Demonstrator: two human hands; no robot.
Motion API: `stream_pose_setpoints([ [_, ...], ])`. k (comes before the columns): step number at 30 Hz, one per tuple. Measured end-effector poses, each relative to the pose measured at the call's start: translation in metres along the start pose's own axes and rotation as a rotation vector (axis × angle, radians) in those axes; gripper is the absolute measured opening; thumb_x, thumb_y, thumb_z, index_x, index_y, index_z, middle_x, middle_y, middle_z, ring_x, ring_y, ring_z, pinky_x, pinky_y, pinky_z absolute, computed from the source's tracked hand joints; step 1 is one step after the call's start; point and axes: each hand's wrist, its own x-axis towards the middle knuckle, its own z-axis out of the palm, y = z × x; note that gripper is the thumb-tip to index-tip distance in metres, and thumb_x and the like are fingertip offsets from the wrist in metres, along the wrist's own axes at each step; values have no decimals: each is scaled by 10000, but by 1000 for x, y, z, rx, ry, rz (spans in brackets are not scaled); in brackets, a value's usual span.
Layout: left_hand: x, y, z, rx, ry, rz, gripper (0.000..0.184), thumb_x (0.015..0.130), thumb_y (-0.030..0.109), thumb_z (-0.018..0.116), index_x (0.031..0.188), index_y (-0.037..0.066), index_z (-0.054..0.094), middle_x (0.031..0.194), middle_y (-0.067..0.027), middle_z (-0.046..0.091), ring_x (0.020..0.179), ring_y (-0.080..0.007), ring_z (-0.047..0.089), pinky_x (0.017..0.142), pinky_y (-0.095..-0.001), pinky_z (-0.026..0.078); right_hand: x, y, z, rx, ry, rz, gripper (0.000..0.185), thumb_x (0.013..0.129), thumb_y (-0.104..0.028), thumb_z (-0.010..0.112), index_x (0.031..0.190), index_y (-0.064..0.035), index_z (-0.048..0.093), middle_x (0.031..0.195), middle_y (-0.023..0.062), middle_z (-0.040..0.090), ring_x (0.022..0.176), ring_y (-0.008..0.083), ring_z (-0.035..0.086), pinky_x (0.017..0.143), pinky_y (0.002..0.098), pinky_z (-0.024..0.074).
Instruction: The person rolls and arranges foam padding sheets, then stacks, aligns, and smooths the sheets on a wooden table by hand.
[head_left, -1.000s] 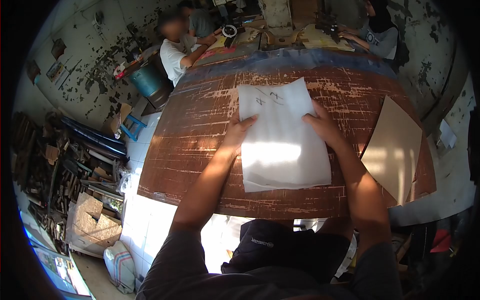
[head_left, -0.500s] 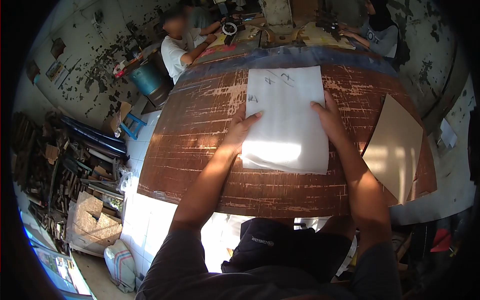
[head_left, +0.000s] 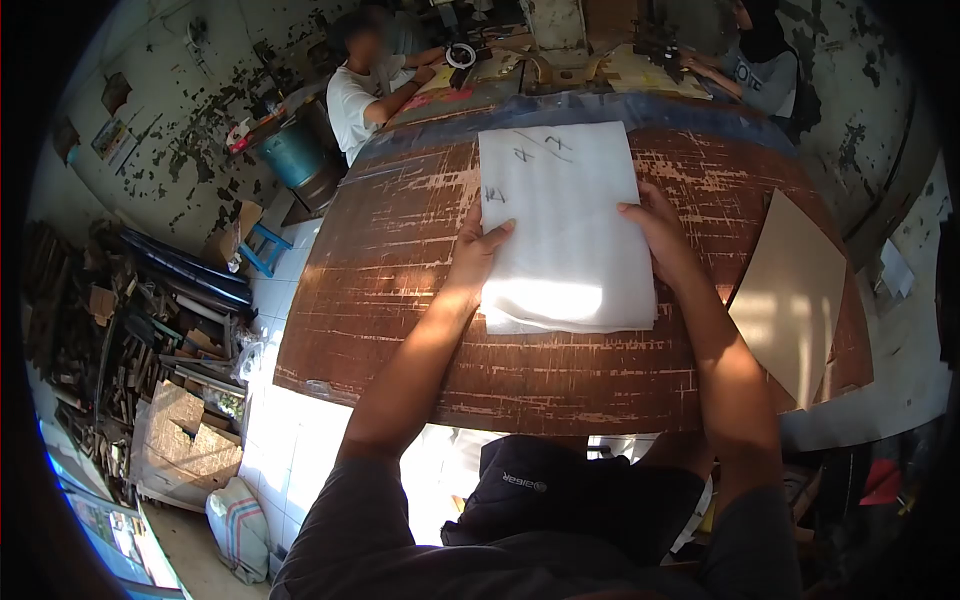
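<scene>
A stack of thin white sheets (head_left: 565,230), perhaps foam or paper, sits between my hands above the worn brown table (head_left: 370,320). Dark handwritten marks show near its far end, and a bright patch of sunlight falls across its near part. My left hand (head_left: 478,255) grips the left edge, thumb on top and fingers mostly hidden beneath or behind it. On the opposite edge, my right hand (head_left: 658,232) is closed the same way, thumb over the top. Along the near edge, the layers look slightly uneven.
A beige board (head_left: 790,300) lies on the table's right side. Beyond the far edge, one person (head_left: 355,105) works at left and another (head_left: 765,80) at right. A blue drum (head_left: 295,155), a blue stool (head_left: 265,248) and piled scrap (head_left: 130,340) stand to the left.
The white stack has shifted slightly away from me and to the left, turning a little. Both hands have kept their hold on its sides.
</scene>
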Motion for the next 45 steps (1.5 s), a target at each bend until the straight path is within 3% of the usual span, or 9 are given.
stream_pose_setpoints([
  [6,-1,2,0,-137,15,11,509,956,-38,633,1432,68,490,1234,-107,686,1047,-202,698,916,-353,613,-7,-2,5,-121,-106,54,402,934,-130,633,1305,20,599,1151,110,690,1015,179,657,894,333,530],
  [27,-2,5,1,-216,2,-62,417,965,-26,630,1363,70,553,1226,-121,683,1046,-204,705,878,-364,635,-5,-5,-3,-252,-123,-32,364,953,-96,624,1303,0,600,1159,75,672,1018,157,629,911,321,518],
  [33,-1,6,0,-331,-23,-138,211,971,-22,619,1161,66,643,1185,-151,694,1028,-236,715,850,-389,646,-5,0,-3,-317,-64,-74,323,922,-73,658,1236,-1,646,1139,82,689,1026,169,640,913,332,519],
  [34,0,1,-6,-361,-113,-92,150,968,-9,630,1101,60,642,1158,-162,701,1017,-239,716,845,-403,646,-9,-3,0,-318,-67,-74,323,922,-73,658,1236,-1,646,1139,82,689,1026,169,640,913,332,519],
  [36,0,-4,-13,-418,-296,1,40,963,17,653,982,49,639,1102,-184,714,996,-246,719,835,-431,646,-22,-12,6,-252,-150,-294,325,901,-68,680,1217,2,662,1118,79,701,1032,172,645,916,332,519],
  [40,2,-8,-13,-399,-214,-14,67,967,14,647,1018,57,632,1129,-178,707,1002,-245,718,852,-423,642,-21,-18,5,-215,-123,-68,352,894,-85,695,1235,-3,664,1122,74,703,1040,173,643,919,333,521],
  [42,4,-6,-11,-394,-64,-134,172,971,4,636,1131,63,623,1196,-168,686,1031,-244,715,865,-396,641,-24,-19,7,-309,-156,-254,398,915,-94,668,1300,-1,627,1169,81,690,1050,170,637,924,330,519],
  [43,1,-2,-5,-226,3,-82,297,979,-2,616,1268,55,584,1262,-150,660,1060,-237,708,876,-373,641,-19,-15,4,-308,-154,-257,398,915,-94,668,1300,-1,627,1169,81,690,1050,170,637,924,330,519],
  [45,-2,3,-1,-204,-40,-39,419,982,3,593,1391,39,515,1263,-159,653,1090,-247,696,922,-406,631,-7,-7,1,-333,-74,-119,447,932,-98,637,1363,3,574,1213,85,674,1068,172,629,931,329,516],
])
